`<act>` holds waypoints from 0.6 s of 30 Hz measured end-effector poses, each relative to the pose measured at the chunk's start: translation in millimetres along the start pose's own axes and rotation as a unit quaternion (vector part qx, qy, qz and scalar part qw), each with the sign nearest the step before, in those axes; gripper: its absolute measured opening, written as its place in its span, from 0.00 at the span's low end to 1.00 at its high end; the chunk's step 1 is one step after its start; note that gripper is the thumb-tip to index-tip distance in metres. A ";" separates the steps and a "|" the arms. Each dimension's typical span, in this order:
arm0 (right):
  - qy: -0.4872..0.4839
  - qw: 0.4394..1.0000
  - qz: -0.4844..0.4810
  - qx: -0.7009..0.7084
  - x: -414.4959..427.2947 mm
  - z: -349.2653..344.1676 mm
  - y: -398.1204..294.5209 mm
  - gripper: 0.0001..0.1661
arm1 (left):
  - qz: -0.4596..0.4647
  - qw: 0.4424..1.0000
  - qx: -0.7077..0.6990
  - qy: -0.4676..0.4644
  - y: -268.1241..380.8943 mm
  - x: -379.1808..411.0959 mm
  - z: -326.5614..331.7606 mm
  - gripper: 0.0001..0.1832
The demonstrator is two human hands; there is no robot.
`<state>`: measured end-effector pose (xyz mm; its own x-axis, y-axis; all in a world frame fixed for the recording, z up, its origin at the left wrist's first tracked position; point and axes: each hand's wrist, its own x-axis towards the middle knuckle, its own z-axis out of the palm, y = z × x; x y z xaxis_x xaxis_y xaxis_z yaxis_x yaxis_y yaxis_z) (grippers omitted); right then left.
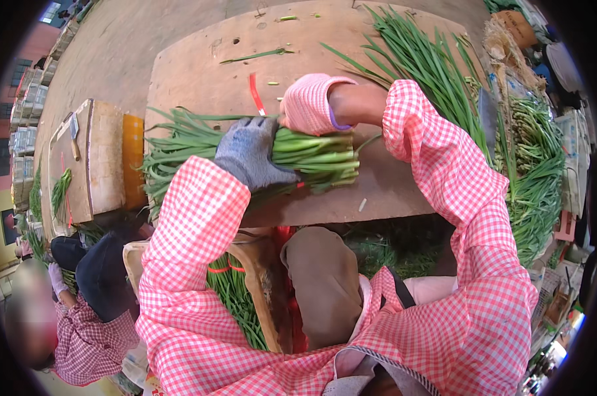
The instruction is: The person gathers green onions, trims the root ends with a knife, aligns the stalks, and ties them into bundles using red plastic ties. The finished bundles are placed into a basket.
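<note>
A bunch of garlic chives lies across a wooden board, its cut stem ends to the right and its leaves to the left. My left hand, in a grey coated glove, wraps over the middle of the bunch and presses it. Above the stems, my right hand wears a pink-and-white striped glove and touches the bunch's far side. Its fingertips are mostly hidden. A red strip stands out just left of those fingers, and a bit of red shows at the bunch's near side.
Loose chives spread over the board's far right, near a grey metal blade. Further right lies a large heap of chives. A crate by my legs holds red-tied bunches. At left, a co-worker sits near another board bearing a knife.
</note>
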<state>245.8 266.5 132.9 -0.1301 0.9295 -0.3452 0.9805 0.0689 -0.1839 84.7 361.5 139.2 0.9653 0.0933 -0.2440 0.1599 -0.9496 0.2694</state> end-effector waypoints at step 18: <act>-0.018 0.991 -0.042 0.130 -24.8 54.6 -7.4 0.15 | 0.032 0.996 0.051 0.072 60.5 -53.1 38.5 0.60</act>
<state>233.8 223.2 92.6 -0.2188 0.9103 -0.3514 0.8961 0.0449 -0.4416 35.1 287.6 132.6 0.9936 0.0664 -0.0910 0.0823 -0.9796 0.1832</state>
